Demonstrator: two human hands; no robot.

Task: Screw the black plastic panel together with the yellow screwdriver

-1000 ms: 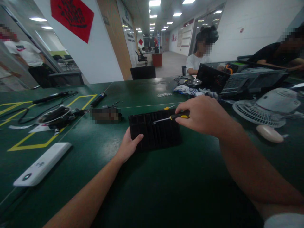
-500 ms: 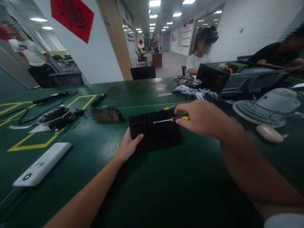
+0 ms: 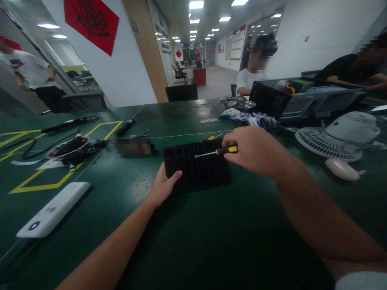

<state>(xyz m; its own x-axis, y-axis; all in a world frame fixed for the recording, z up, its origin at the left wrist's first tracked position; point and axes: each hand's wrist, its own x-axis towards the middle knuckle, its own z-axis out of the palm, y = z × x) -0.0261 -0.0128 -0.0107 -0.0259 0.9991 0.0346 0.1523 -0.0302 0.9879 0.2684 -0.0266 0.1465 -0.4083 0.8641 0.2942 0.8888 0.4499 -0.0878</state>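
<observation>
One screwdriver (image 3: 227, 150) in right hand (image 3: 252, 151), over black tray (image 3: 198, 167).

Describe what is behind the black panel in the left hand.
Behind the black panel, a yellow piece with a thin metal shaft shows past the far edge; anything directly beneath is covered.

My view runs down a long room with a pale grey floor (image 3: 217, 75) — rows of bright ceiling lights (image 3: 196, 5) lead away overhead. On my left I see a white pillar (image 3: 127, 60) bearing a red paper sign (image 3: 92, 24), then a wood-toned panel (image 3: 142, 44). A white wall (image 3: 317, 48) closes my right, and a black chair (image 3: 181, 92) stands at the far edge of the dark green table (image 3: 187, 245).
</observation>
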